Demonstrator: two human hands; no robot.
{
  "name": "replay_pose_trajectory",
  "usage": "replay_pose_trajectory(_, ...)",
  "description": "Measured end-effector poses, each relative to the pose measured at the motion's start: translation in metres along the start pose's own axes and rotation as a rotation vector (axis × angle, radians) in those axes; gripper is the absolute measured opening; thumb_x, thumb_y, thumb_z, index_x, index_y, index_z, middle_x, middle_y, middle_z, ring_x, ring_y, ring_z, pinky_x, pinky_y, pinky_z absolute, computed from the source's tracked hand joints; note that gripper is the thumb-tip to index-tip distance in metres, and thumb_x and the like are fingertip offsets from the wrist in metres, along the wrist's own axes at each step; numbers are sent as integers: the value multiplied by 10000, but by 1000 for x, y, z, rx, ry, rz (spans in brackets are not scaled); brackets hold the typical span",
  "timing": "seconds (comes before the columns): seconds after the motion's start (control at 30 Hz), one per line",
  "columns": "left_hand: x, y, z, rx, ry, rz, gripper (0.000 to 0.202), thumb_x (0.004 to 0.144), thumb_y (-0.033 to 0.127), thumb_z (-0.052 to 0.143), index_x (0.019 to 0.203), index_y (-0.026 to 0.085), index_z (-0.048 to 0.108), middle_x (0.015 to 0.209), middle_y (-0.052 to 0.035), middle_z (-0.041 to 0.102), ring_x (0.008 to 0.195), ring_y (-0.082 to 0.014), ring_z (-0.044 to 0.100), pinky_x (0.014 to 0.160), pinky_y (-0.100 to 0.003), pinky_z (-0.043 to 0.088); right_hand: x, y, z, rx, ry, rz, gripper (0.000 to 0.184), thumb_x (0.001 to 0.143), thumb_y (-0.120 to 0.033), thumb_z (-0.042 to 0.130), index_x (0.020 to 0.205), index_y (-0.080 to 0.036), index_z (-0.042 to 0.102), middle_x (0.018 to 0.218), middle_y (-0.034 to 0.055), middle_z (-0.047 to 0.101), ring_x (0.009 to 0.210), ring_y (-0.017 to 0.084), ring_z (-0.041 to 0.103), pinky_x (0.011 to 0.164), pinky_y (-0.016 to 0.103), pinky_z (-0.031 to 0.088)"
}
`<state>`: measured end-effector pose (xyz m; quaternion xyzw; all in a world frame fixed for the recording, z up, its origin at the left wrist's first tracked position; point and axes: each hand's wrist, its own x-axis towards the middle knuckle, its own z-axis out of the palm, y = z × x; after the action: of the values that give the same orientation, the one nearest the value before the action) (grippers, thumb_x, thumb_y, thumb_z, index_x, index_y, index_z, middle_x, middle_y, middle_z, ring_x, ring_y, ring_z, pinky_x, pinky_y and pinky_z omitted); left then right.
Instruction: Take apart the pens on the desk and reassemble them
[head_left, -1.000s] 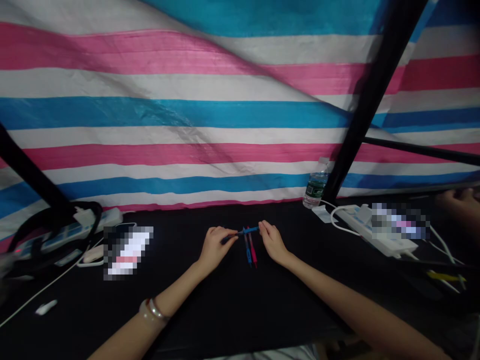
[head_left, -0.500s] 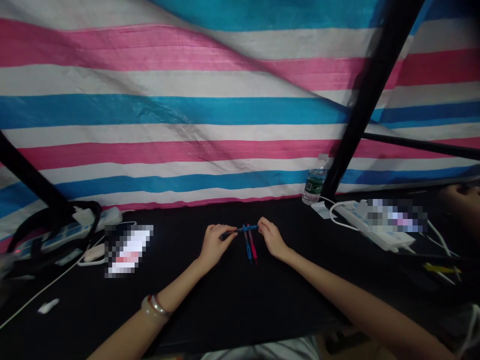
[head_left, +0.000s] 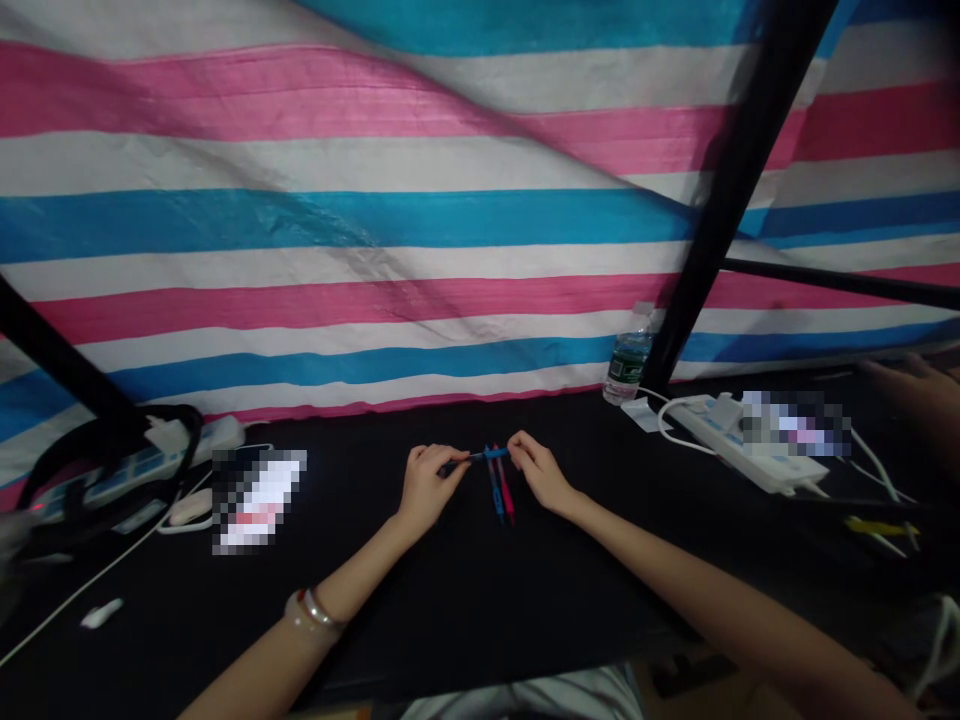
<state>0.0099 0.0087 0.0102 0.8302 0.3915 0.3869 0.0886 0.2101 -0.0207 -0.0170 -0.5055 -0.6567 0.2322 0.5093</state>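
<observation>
Both my hands hold a slim blue pen (head_left: pixel 489 455) level above the black tabletop (head_left: pixel 480 620). My left hand (head_left: pixel 429 488) grips its left part, and my right hand (head_left: pixel 537 472) pinches its right end. Just below the held pen, between my hands, a blue pen (head_left: pixel 495 490) and a red pen (head_left: pixel 508 495) lie side by side. Their upper ends are close under the held pen. A bangle and bracelet circle my left wrist (head_left: pixel 313 612).
A plastic water bottle (head_left: pixel 630 358) and white power strip (head_left: pixel 742 445) stand at the back right. Another power strip (head_left: pixel 135 475) and a pixelated object (head_left: pixel 259 500) lie left. A co-worker's hand (head_left: pixel 907 385) shows far right. Striped tarpaulin and black poles border the table.
My right hand has moved slightly left along the held pen, closer to my left hand. The whole scene has shifted a little in view.
</observation>
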Motion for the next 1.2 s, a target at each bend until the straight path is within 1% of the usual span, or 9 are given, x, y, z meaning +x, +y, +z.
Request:
replay_pose_trajectory(0.07, 1, 1, 0, -10, -5, -10, 84, 758, 279, 606, 797, 218, 649, 837, -14, 696, 770, -174, 596, 766, -326, 319, -1, -4, -2, -8, -14, -28, 173, 862, -319, 389, 768, -206, 479, 577, -47, 435, 522, 108, 407, 529, 221, 332)
replay_pose_trajectory(0.13, 1, 1, 0, -12, -6, -26, 83, 750, 277, 611, 795, 221, 652, 838, -15, 697, 766, -175, 592, 767, -328, 320, -1, -7, -3, -13, -24, -44, 172, 867, -306, 377, 761, -208, 470, 587, -46, 432, 533, 110, 411, 541, 222, 341)
replay_pose_trajectory(0.3, 0, 1, 0, 15, -14, -37, 110, 750, 309, 612, 794, 218, 658, 812, -20, 692, 747, -175, 583, 773, -334, 325, -1, -4, 0, -15, -39, -39, 305, 893, -389, 330, 678, -203, 437, 557, -39, 412, 511, 107, 402, 507, 218, 330)
replay_pose_trajectory(0.53, 1, 2, 0, -12, -49, -42, 186, 720, 409, 639, 794, 245, 684, 784, -17, 687, 736, -180, 578, 805, -349, 329, 1, 4, 4, 86, 39, 18, 436, 870, -515, 331, 573, -198, 372, 496, -42, 367, 454, 90, 340, 447, 215, 275)
replay_pose_trajectory(0.6, 2, 3, 0, -86, -70, -76, 202, 705, 426, 647, 757, 236, 690, 726, -15, 676, 697, -173, 572, 775, -334, 360, 1, 5, 5, 128, 59, 32, 465, 862, -534, 332, 544, -196, 354, 478, -43, 343, 439, 85, 318, 433, 219, 252)
replay_pose_trajectory(0.73, 5, 4, -2, -352, -90, -173, 246, 698, 428, 644, 684, 186, 684, 681, -33, 638, 680, -168, 573, 654, -273, 418, 1, 5, 4, 130, 53, 29, 494, 861, -537, 333, 505, -195, 348, 452, -40, 335, 429, 89, 318, 439, 230, 253)
replay_pose_trajectory(0.9, 7, 1, -3, -565, -73, -307, 203, 653, 369, 698, 684, 170, 679, 699, -30, 649, 707, -168, 590, 676, -264, 440, 0, 0, 0, 17, 8, -77, 472, 887, -475, 331, 512, -193, 378, 479, -29, 375, 468, 105, 376, 506, 244, 305)
replay_pose_trajectory(1.07, 6, -1, 0, -777, -91, -442, 192, 624, 327, 724, 671, 150, 667, 551, -6, 608, 566, -133, 568, 625, -260, 447, 1, -2, -1, -91, 6, -155, 460, 900, -441, 321, 521, -191, 397, 498, -23, 393, 503, 112, 407, 557, 253, 327)
replay_pose_trajectory(1.2, 9, 0, 1, -943, -63, -536, 221, 585, 291, 750, 692, 123, 656, 548, -4, 594, 551, -114, 552, 612, -242, 439, 1, 1, 0, -171, -17, -207, 458, 904, -422, 333, 516, -187, 401, 500, -25, 399, 504, 106, 402, 584, 257, 331)
